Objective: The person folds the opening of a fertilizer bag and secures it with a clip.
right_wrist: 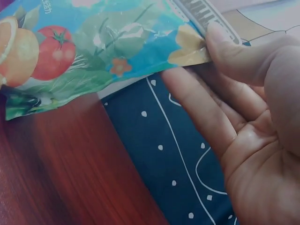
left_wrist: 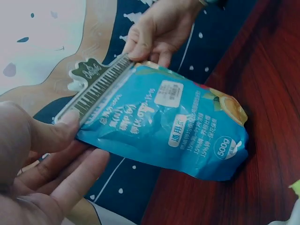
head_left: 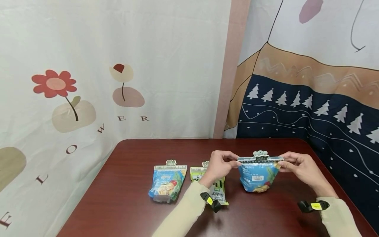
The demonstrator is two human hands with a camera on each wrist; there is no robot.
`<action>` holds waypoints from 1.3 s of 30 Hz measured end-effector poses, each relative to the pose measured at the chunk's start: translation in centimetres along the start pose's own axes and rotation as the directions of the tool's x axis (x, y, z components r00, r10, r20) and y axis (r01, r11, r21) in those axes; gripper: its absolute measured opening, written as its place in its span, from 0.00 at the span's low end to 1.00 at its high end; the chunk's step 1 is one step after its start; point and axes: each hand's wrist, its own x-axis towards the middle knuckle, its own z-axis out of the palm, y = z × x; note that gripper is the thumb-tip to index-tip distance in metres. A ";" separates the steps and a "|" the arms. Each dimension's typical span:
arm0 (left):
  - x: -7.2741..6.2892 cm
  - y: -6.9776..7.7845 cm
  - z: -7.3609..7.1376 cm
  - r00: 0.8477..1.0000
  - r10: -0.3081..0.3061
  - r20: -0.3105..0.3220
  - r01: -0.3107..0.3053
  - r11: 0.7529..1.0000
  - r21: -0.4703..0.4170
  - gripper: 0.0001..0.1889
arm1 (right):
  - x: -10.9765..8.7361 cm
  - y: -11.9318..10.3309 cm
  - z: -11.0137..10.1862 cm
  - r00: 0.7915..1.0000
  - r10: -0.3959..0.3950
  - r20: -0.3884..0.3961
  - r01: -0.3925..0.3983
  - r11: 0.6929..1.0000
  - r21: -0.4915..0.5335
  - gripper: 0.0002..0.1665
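Both hands hold a blue bag [head_left: 254,179] by its top corners, over the right part of the table. Along the bag's top edge runs a long grey-green clip [left_wrist: 96,86] with a crown-shaped tab. My left hand [head_left: 219,166] pinches the clip's left end between thumb and fingers. At the other end, my right hand [head_left: 302,166] pinches the clip and the bag corner. The bag's front carries white print, a 500g mark and a picture of an orange slice. A tomato and flowers [right_wrist: 121,68] show on the bag in the right wrist view.
A second clipped blue bag [head_left: 168,184] lies on the dark red table [head_left: 124,194] to the left. Beside it lies a green clipped bag [head_left: 219,191], partly covered by my left wrist. A printed cloth [head_left: 177,65] hangs behind the table.
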 end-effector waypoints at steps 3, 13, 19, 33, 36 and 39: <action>0.4 0.2 -0.3 0.997 -0.078 0.025 0.079 0.995 -0.067 0.05 | 0.3 -0.3 0.0 1.000 0.021 0.017 -0.021 1.000 -0.003 0.15; 2.0 0.5 -0.6 0.937 -0.327 0.125 0.345 0.925 -0.162 0.05 | 1.3 -0.4 -0.2 0.984 0.138 0.110 -0.143 0.989 0.038 0.20; 3.0 -0.3 -0.1 0.893 -0.428 0.142 0.447 0.882 -0.153 0.05 | 1.7 0.7 -0.2 0.957 0.220 0.188 -0.248 0.959 0.141 0.22; 4.9 -2.3 0.3 0.811 -0.538 0.231 0.566 0.820 -0.080 0.07 | 2.5 3.5 0.8 0.905 0.367 0.214 -0.401 0.905 0.143 0.25; 5.1 -2.6 0.5 0.805 -0.549 0.224 0.572 0.818 -0.050 0.06 | 2.6 4.0 1.2 0.884 0.413 0.218 -0.447 0.883 0.140 0.26; 5.2 -2.8 0.7 0.804 -0.557 0.208 0.573 0.820 -0.020 0.04 | 2.7 4.4 1.4 0.871 0.438 0.223 -0.472 0.872 0.133 0.26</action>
